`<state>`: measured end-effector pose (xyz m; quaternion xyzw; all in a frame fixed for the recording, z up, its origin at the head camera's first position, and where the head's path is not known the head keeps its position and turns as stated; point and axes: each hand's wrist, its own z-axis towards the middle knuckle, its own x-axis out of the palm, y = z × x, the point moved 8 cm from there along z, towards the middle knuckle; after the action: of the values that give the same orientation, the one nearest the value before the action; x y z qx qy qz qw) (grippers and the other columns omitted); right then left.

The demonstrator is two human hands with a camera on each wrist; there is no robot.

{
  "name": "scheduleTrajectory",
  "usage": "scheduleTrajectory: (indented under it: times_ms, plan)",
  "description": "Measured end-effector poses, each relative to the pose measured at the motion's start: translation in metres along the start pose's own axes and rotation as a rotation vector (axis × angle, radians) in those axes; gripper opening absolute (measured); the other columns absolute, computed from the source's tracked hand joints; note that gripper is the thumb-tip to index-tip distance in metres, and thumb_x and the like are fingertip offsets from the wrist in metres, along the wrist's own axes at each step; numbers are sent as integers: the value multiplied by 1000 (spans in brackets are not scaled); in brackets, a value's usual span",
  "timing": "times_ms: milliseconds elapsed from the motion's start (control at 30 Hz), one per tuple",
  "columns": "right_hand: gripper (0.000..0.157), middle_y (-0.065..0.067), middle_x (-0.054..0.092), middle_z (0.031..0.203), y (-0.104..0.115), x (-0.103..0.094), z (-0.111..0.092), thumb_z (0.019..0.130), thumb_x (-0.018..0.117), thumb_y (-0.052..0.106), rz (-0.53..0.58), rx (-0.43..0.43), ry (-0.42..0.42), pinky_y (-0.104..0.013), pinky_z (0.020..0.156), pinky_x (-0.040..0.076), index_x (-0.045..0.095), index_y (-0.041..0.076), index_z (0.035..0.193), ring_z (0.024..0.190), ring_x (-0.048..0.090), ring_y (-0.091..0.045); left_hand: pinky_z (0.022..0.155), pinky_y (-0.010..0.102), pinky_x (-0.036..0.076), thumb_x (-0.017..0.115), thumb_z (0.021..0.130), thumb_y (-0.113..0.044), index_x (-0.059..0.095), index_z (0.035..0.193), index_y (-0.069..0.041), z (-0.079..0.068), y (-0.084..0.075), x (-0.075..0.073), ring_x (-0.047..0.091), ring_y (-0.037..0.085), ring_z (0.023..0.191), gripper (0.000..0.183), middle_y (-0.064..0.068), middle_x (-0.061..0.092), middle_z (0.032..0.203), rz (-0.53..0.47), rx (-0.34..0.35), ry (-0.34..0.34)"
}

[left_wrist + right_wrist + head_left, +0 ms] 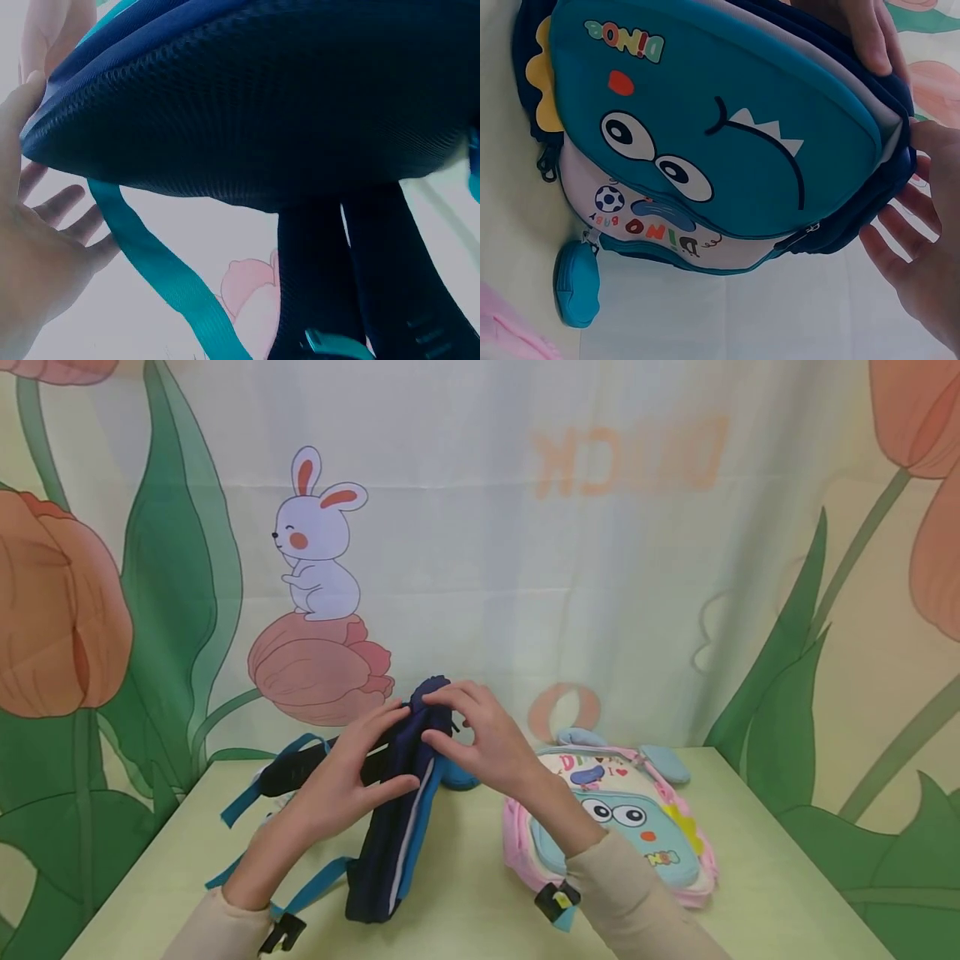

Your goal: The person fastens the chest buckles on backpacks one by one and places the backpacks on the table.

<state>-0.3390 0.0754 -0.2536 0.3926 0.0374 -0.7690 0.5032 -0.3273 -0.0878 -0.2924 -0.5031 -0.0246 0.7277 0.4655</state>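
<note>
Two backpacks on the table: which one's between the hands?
The navy-and-blue backpack, edge-on to the head camera between left hand and right hand. The pink-trimmed backpack sits farther right.

A navy and teal fabric child's backpack (390, 827) with a toothy dinosaur face stands on edge, tilted, between the left hand (345, 777) and the right hand (487, 743), its upper end at their fingers. Its printed front, with "DINO" lettering and yellow scallops, faces the right hand's side; its padded back and teal straps (318, 883) lie on the left hand's side. A small teal pouch (577, 289) dangles from it.
</note>
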Motion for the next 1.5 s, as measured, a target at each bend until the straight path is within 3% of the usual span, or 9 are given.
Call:
scheduleTrajectory:
  times_ms: [200, 333, 467, 600, 700, 833, 967, 1367, 1500]
  plan:
    - [40, 1, 57, 129, -2, -1, -1, 92, 71, 28, 15, 0, 7, -27, 84, 53, 62, 17, 129, 116, 51, -15, 108, 66, 35, 74, 87, -42, 38, 152, -27, -24, 10, -10, 31, 30, 146, 76, 2, 34, 159, 54, -10, -25]
    - [40, 0, 57, 130, -4, -2, -2, 92, 71, 28, 32, 10, 14, -32, 85, 55, 62, 17, 129, 118, 50, -16, 105, 66, 39, 73, 90, -38, 43, 149, -26, -40, 17, -14, 35, 29, 142, 68, 1, 40, 155, 59, -5, -8]
    - [39, 0, 57, 130, -6, -4, -3, 93, 71, 27, 46, 18, 12, -35, 84, 55, 62, 17, 129, 118, 50, -16, 101, 59, 47, 70, 92, -41, 42, 147, -33, -53, 26, -8, 42, 27, 138, 63, -2, 42, 153, 33, -40, 71]
    - [39, 0, 57, 129, -7, -4, -6, 93, 71, 27, 66, 30, 13, -35, 84, 55, 62, 17, 129, 117, 50, -15, 91, 40, 56, 67, 90, -50, 35, 149, -39, -64, 39, 3, 53, 20, 126, 68, -4, 44, 149, 2, -117, 166]
    - [38, 1, 57, 128, -9, -4, -8, 93, 71, 27, 81, 44, 13, -35, 84, 55, 62, 17, 129, 114, 51, -14, 84, 31, 55, 66, 90, -53, 30, 150, -40, -71, 48, 14, 58, 17, 118, 72, -4, 44, 148, -37, -170, 230]
    - [38, 1, 58, 126, -12, -5, -12, 93, 71, 26, 90, 61, 8, -33, 84, 55, 62, 17, 129, 111, 51, -14, 86, 41, 55, 68, 90, -50, 28, 152, -38, -78, 54, 31, 56, 23, 119, 75, 0, 38, 154, -131, -233, 320]
    - [39, 0, 58, 127, -15, -5, -19, 94, 70, 27, 105, 84, 1, -32, 83, 55, 62, 16, 130, 110, 52, -15, 90, 51, 53, 72, 87, -47, 29, 152, -37, -81, 56, 45, 54, 28, 121, 78, 5, 37, 155, -208, -277, 369]
    - [39, -3, 61, 125, -22, -12, -43, 94, 69, 17, 174, 69, -80, -35, 79, 56, 60, 15, 131, 110, 57, -17, 93, 55, 52, 76, 83, -47, 32, 152, -32, -85, 65, 59, 52, 34, 126, 83, 7, 38, 154, -226, -329, 360]
    - [39, -3, 60, 127, -24, -12, -50, 94, 69, 17, 193, 77, -91, -33, 79, 57, 60, 15, 133, 112, 57, -18, 93, 56, 51, 76, 84, -47, 34, 150, -37, -87, 64, 61, 52, 34, 125, 79, 6, 40, 152, -214, -323, 373]
